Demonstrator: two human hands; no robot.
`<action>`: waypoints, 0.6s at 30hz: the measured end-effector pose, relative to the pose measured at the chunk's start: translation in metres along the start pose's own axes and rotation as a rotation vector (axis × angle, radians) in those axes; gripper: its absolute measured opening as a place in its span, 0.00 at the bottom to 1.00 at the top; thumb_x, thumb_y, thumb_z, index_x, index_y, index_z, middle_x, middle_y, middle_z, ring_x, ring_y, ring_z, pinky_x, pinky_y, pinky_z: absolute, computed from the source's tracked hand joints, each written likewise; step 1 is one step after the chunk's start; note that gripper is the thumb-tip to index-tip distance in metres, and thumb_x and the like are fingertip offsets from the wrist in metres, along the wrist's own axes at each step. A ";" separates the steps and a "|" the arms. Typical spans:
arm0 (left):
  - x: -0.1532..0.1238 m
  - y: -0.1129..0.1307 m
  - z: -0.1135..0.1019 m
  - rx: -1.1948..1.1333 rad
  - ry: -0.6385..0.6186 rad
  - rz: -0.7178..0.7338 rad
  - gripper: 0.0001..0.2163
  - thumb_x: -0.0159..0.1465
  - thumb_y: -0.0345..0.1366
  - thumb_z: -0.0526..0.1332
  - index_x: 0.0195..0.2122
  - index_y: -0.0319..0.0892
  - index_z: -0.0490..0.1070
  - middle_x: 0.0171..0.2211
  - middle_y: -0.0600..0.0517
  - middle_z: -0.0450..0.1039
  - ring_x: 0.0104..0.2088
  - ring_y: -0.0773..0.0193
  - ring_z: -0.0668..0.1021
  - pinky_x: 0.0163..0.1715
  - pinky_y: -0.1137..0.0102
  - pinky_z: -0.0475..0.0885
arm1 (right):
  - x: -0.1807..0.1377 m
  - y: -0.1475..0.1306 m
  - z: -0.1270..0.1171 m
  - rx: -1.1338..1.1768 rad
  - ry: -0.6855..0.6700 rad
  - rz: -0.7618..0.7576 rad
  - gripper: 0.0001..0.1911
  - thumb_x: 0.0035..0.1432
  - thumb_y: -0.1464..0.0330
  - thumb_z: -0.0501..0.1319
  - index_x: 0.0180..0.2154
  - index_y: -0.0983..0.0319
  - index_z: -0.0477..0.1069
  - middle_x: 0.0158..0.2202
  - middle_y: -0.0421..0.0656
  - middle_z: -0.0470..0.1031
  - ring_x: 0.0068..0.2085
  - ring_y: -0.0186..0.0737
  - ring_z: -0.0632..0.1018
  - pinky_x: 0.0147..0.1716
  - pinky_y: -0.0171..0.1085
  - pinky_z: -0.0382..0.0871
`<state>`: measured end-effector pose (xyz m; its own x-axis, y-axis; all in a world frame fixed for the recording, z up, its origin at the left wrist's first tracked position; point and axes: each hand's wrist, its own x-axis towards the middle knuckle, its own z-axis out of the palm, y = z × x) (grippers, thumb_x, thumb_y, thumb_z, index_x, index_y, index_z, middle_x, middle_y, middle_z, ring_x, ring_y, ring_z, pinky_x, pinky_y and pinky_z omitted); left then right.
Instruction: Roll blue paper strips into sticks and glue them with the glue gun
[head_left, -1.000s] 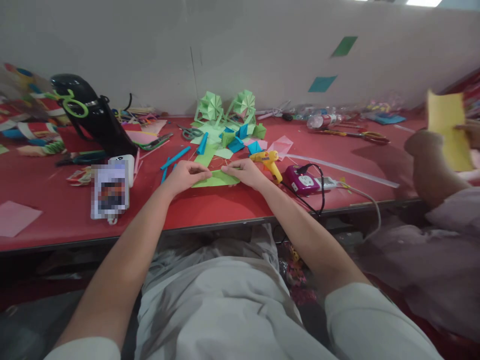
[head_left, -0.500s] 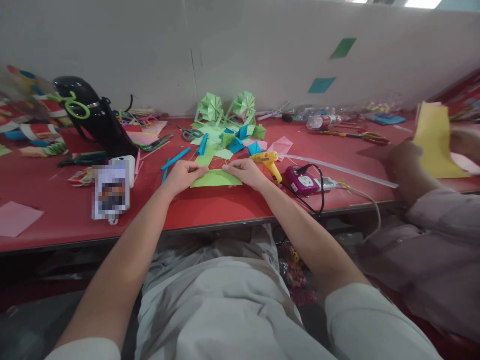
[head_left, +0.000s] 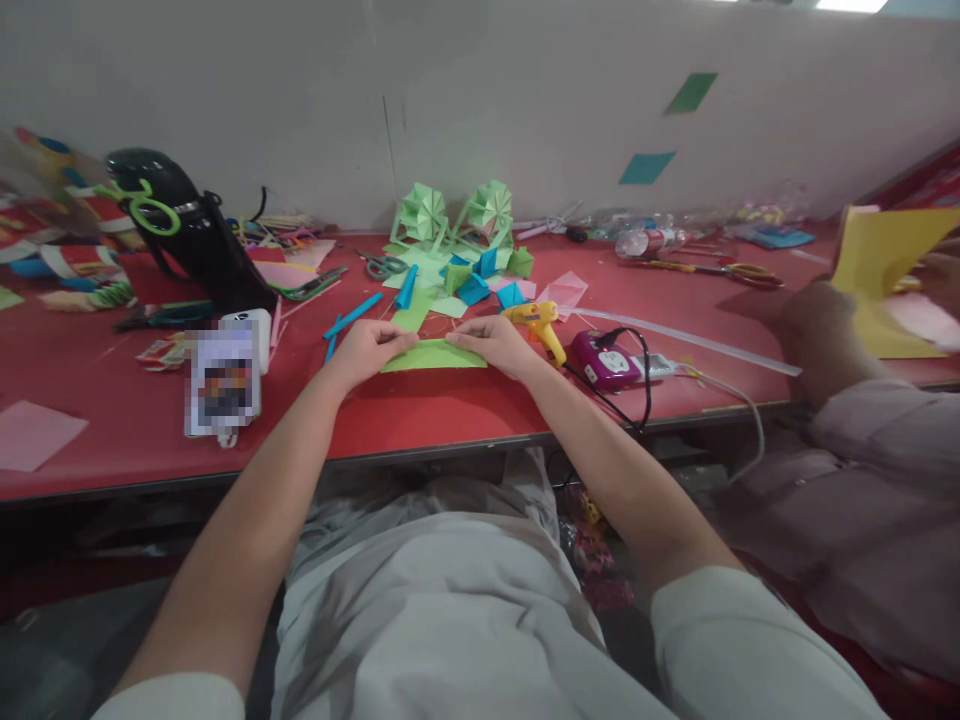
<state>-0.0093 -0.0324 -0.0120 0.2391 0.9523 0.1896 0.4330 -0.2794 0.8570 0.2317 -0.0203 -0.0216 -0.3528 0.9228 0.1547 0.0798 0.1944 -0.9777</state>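
Note:
A strip of light green paper (head_left: pixel 433 357) is stretched between my two hands, just over the front part of the red table. My left hand (head_left: pixel 369 348) pinches its upper left corner between thumb and fingers. At the upper right corner, my right hand (head_left: pixel 493 345) grips it the same way. Behind the strip lie blue folded paper pieces (head_left: pixel 472 290) and more green paper (head_left: pixel 412 312). Two green folded paper wheels (head_left: pixel 422 212) stand against the wall. Close to my right hand rests a yellow glue gun (head_left: pixel 541 328).
A purple power box (head_left: pixel 604 360) with cables sits right of the glue gun. On the left are a phone (head_left: pixel 223 385) and a leaning black bottle (head_left: pixel 187 225). Scissors (head_left: pixel 382 266) lie behind. At far right a co-worker's hands hold yellow paper (head_left: pixel 881 270).
My hands and the green strip stay almost in place; the strip's front edge has risen slightly. The co-worker's yellow paper has been opened out towards the right.

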 end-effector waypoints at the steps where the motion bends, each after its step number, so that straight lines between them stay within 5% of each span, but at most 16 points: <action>1: -0.001 0.001 0.001 -0.014 -0.002 0.004 0.19 0.55 0.54 0.69 0.33 0.41 0.81 0.32 0.46 0.81 0.35 0.54 0.80 0.36 0.64 0.75 | 0.000 0.000 0.000 0.005 -0.002 0.006 0.21 0.45 0.51 0.73 0.32 0.62 0.81 0.30 0.43 0.81 0.30 0.36 0.77 0.28 0.34 0.69; 18: -0.001 0.001 -0.008 -0.060 -0.093 -0.073 0.17 0.51 0.48 0.73 0.35 0.41 0.83 0.35 0.44 0.82 0.39 0.52 0.82 0.42 0.61 0.77 | 0.002 0.005 -0.005 0.048 -0.052 0.033 0.20 0.44 0.54 0.75 0.34 0.62 0.83 0.30 0.43 0.82 0.30 0.38 0.79 0.34 0.38 0.76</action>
<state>-0.0163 -0.0326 -0.0074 0.2900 0.9534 0.0830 0.4000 -0.1995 0.8945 0.2360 -0.0163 -0.0255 -0.3988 0.9096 0.1164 0.0476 0.1473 -0.9880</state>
